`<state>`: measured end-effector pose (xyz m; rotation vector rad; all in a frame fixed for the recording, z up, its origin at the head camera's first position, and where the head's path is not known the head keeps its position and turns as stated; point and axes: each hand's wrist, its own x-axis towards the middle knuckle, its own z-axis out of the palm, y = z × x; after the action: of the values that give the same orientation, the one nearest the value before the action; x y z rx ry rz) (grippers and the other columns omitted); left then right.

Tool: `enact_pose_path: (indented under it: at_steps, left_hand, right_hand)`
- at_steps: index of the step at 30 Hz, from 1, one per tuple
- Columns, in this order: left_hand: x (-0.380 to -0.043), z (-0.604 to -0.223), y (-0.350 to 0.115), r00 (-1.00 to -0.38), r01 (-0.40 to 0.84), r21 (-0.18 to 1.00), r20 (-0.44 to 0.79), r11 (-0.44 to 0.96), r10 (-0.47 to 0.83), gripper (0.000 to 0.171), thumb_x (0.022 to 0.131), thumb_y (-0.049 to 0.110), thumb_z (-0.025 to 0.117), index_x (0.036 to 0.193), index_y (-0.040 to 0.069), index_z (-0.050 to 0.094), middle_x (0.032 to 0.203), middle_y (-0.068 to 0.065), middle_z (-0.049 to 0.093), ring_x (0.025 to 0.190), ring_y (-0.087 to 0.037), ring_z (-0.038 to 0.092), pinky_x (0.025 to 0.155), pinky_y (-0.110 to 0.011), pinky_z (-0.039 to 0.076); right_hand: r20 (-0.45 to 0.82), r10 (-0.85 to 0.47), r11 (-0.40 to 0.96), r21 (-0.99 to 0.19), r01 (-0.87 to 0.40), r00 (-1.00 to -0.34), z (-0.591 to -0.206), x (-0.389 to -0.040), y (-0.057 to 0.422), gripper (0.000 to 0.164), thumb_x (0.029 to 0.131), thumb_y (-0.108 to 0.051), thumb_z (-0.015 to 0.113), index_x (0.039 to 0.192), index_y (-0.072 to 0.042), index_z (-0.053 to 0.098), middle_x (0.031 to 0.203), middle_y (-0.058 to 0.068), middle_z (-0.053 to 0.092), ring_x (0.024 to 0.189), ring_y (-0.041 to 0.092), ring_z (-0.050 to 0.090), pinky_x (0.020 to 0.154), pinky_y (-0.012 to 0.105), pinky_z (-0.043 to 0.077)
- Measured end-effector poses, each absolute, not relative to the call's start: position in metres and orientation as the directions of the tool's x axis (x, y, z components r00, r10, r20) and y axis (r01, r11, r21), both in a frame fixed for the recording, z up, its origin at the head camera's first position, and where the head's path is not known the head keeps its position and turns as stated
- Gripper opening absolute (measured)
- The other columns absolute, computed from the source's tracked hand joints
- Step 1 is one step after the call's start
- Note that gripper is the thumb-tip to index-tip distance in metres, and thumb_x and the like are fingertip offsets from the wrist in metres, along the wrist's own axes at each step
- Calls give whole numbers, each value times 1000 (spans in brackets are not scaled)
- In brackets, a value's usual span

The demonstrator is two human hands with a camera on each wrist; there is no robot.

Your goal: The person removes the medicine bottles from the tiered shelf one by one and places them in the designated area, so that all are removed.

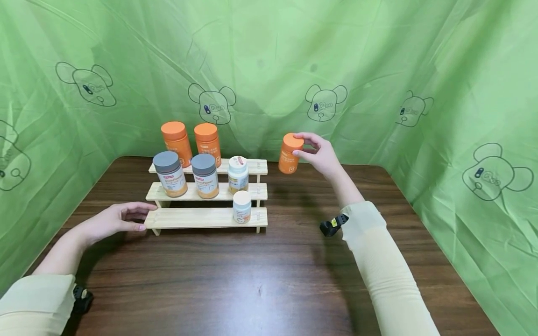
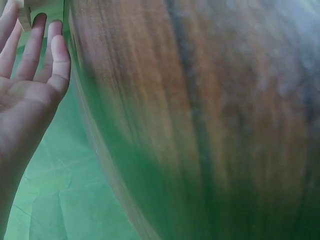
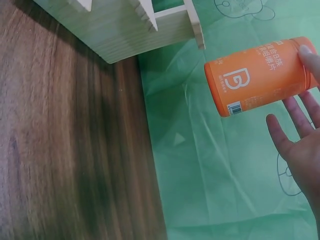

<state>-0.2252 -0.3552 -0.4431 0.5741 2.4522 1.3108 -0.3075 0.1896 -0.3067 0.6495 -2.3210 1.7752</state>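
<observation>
My right hand point(image 1: 321, 156) pinches an orange bottle point(image 1: 288, 159) around its lid, holding it up to the right of a three-step wooden rack point(image 1: 193, 218). In the right wrist view the bottle point(image 3: 257, 75) shows white lettering and a barcode near its base. My left hand point(image 1: 107, 223) is at the rack's left end, with relaxed fingers right at the lowest step. Two more orange bottles point(image 1: 176, 143) stand on the top step. The middle step bears two grey-lidded jars point(image 1: 205, 176) and a white bottle point(image 1: 238, 175). A small white bottle point(image 1: 242, 207) stands on the lowest step's right end.
The rack stands toward the back left of a dark wooden table point(image 1: 260, 284). Green cloth point(image 1: 269, 56) with bear-head outlines hangs behind the table and along both sides. A black wrist camera point(image 1: 333, 226) sits at the right cuff, another point(image 1: 82, 298) at the left.
</observation>
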Motion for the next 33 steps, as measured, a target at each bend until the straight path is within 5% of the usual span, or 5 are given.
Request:
enact_pose_path:
  at_steps: [8, 19, 28, 33]
  left_hand:
    - [-225, -438, -351, -881, 208, 801, -95, 561, 463, 57, 83, 22, 72, 134, 10, 50, 125, -15, 57, 103, -1, 56, 79, -22, 48]
    - [-227, -443, -353, -883, 233, 808, -57, 540, 466, 55, 83, 15, 72, 132, 4, 51, 105, -9, 63, 92, -5, 59, 74, -23, 49]
    - [-226, -446, -353, -890, 220, 806, -65, 549, 452, 56, 83, 16, 72, 133, 3, 50, 104, -8, 62, 92, -4, 58, 74, -23, 49]
    - [-226, -444, -352, -892, 221, 800, -65, 558, 447, 56, 82, 17, 73, 133, 4, 50, 103, -8, 62, 92, -4, 58, 74, -23, 49]
  right_hand:
    - [354, -212, 223, -890, -398, -911, -322, -312, 200, 46, 80, -5, 74, 123, -1, 59, 125, 9, 60, 114, 22, 55, 97, 40, 44]
    - [348, -179, 243, -890, -385, -920, -347, -321, 212, 46, 79, -5, 75, 122, -1, 60, 124, 11, 60, 112, 18, 56, 94, 35, 47]
    - [334, -139, 266, -894, -360, -932, -363, -325, 218, 46, 80, -5, 74, 124, -1, 59, 121, 9, 62, 108, 11, 55, 96, 46, 43]
    - [319, -103, 297, -894, -335, -942, -370, -326, 217, 47, 81, -4, 72, 125, 0, 58, 123, 17, 59, 113, 20, 53, 100, 47, 37]
